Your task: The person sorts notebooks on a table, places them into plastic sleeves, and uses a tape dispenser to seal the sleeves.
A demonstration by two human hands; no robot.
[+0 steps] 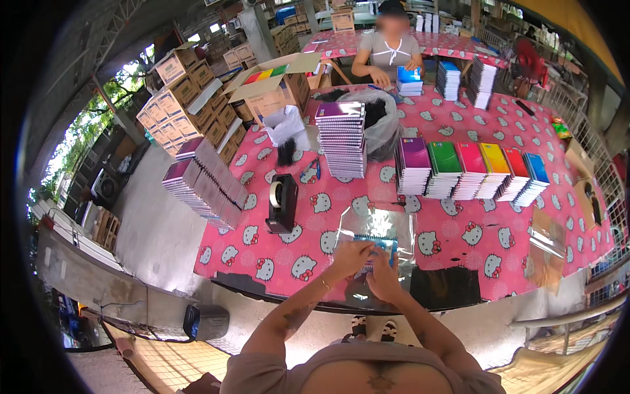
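Curling over a blue wire-bound notebook (389,243) at the head view's four o'clock, the left hand (355,257) and right hand (382,274) bend their fingers; I cannot tell whether either pinches it. Glossy, creased clear plastic film (405,226) surrounds it. From there, a black tape dispenser (285,213) sits at ten o'clock, blocky notebook stacks (471,174) at two.

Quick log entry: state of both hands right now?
Left hand: curled over the blue spiral notebook; grip unclear.
Right hand: at the same notebook; grip unclear.
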